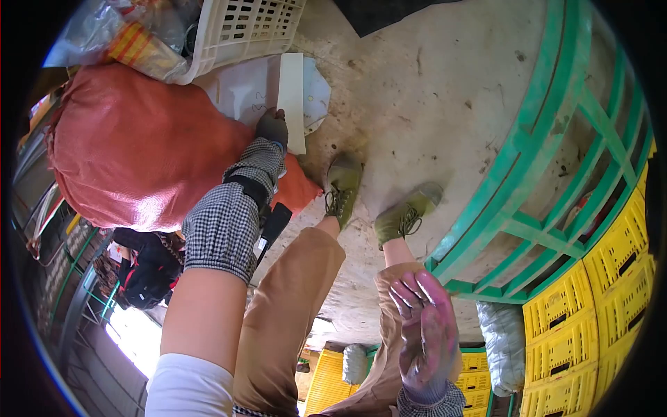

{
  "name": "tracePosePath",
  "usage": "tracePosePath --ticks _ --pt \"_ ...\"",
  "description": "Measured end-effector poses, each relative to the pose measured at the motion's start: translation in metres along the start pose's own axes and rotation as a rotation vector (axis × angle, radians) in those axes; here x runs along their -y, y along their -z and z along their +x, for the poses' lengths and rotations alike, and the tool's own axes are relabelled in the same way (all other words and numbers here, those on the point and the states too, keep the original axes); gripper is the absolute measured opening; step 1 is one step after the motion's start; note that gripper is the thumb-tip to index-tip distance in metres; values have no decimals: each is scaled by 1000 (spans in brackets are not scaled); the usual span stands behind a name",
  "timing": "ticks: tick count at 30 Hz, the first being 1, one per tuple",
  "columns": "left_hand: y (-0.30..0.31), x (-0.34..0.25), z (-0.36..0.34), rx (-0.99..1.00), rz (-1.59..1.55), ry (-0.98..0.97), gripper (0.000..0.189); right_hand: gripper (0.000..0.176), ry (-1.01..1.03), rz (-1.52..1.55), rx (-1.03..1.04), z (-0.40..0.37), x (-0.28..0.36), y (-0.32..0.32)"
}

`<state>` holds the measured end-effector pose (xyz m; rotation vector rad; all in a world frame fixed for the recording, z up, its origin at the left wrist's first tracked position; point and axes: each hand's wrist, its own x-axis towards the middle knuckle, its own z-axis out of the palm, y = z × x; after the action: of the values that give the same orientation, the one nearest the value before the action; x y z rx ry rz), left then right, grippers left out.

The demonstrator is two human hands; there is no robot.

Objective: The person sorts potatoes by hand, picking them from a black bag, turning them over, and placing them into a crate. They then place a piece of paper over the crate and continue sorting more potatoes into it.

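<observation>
My left hand [273, 126], in a dark glove with a checked sleeve above it, reaches forward to a flat white board [292, 104]. Its fingers close at the board's near left edge, though they are partly hidden. A full red woven sack [139, 149] bulges just left of that wrist. My right hand [427, 330] wears a glove stained purple and grey. It hangs in front of my right leg with the fingers stretched out and slightly bent, holding nothing.
A white slatted basket [246, 31] and clear plastic bags [135, 45] lie beyond the sack. To the right, a green plastic pallet [517, 149] stands beside stacked yellow crates [563, 333]. My shoes [408, 214] rest on the stained concrete floor [417, 90]. A black backpack [147, 274] shows at lower left.
</observation>
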<state>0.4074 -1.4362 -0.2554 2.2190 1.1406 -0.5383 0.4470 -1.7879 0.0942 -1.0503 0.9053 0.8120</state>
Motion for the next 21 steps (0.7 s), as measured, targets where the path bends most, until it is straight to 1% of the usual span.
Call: tracePosePath --ticks 2,3,5,6,7,8,9,11,13,15,17,18,19,21 --pt "4 -7 -12 -116 -106 144 25 51 -10 2 10 0 -5 1" --pt "6 -10 -23 -119 -106 141 25 51 -7 4 12 -2 -9 2" --pt "10 -7 -43 -152 246 9 22 51 -23 -8 16 -2 -19 0" --pt "11 -5 -48 -181 231 -55 19 51 -16 -5 20 -2 -25 -1" --pt "14 -6 -52 -186 229 -56 19 46 -11 50 43 -3 -31 -1" --pt "15 -8 -55 -150 139 -75 19 42 -5 98 68 -3 -36 -1" --pt "14 -9 -59 -112 50 -90 19 42 -4 88 72 -3 -40 -3" --pt "9 -28 -77 11 -215 -473 20 51 -53 10 8 -5 -49 -9" --pt "31 -110 -139 371 -136 -336 23 55 -39 22 29 -2 -63 -8" --pt "44 -137 -185 410 18 -693 26 58 -14 19 66 -2 -84 -4" --pt "54 -159 -233 485 65 -921 31 50 399 -352 -212 -1 -104 9" --pt "66 -174 -264 527 61 -956 31 57 391 -14 -168 -5 -99 17" --pt "81 -188 -297 567 59 -989 32 57 419 -25 -154 -21 -83 22" --pt "120 -216 -353 738 100 -1045 26 52 190 9 -142 -64 -52 34"
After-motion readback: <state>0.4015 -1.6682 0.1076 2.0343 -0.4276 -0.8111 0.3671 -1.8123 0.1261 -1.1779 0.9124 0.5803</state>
